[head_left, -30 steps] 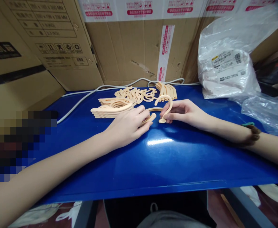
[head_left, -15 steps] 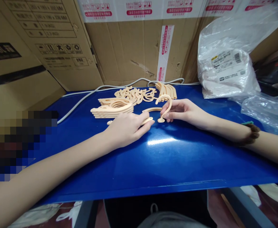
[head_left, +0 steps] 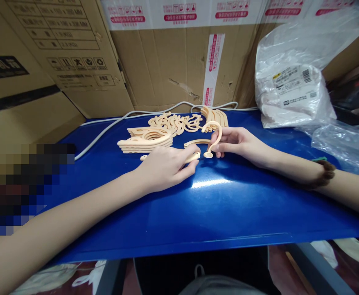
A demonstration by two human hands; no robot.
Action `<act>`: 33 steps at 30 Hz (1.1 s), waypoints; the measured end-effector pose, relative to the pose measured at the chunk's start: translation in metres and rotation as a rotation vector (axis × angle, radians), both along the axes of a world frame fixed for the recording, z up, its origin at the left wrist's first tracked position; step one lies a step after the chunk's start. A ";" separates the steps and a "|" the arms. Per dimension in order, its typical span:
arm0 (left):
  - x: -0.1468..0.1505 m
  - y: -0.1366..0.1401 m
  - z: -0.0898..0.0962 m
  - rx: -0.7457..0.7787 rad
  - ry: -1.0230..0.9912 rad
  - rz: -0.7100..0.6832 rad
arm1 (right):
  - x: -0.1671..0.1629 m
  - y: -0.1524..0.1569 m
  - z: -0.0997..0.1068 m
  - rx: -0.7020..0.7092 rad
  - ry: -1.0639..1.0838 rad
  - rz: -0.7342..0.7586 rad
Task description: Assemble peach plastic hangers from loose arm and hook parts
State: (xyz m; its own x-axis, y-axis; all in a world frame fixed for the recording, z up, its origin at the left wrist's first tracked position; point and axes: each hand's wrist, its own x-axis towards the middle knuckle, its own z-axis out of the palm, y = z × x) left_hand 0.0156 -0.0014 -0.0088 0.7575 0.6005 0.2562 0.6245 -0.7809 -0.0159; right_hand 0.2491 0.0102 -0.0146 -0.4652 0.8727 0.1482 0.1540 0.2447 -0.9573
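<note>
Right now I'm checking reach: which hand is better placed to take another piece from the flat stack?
Left. The left hand lies just beside the flat stack; the right hand pinches a hook piece.

On the blue tabletop [head_left: 216, 213], the left hand [head_left: 165, 166] presses a flat peach plastic piece [head_left: 193, 157] down, fingers closed over it. Just right of it, the right hand [head_left: 239, 141] pinches a curved peach hook [head_left: 213, 137] upright. Behind the left hand lies a stack of hanger pieces [head_left: 145, 141], beyond it cardboard boxes [head_left: 167, 61].
</note>
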 end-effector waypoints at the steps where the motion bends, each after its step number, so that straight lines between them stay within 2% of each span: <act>1: 0.000 -0.001 0.001 -0.005 0.007 -0.002 | 0.000 0.000 0.000 0.001 0.005 0.001; 11: -0.001 -0.005 0.000 0.014 -0.018 -0.089 | 0.002 0.002 -0.002 -0.075 0.061 -0.035; 24: -0.002 -0.002 -0.002 0.056 -0.181 -0.136 | 0.002 0.005 -0.003 -0.064 0.077 -0.028; 33: -0.001 -0.003 0.000 0.124 -0.136 -0.176 | 0.004 0.005 -0.004 -0.090 0.098 -0.041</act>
State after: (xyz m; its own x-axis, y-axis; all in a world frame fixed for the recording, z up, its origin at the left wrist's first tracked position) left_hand 0.0144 -0.0042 -0.0089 0.8013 0.4200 0.4261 0.4819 -0.8751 -0.0436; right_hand 0.2528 0.0150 -0.0185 -0.4159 0.9025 0.1118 0.0666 0.1529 -0.9860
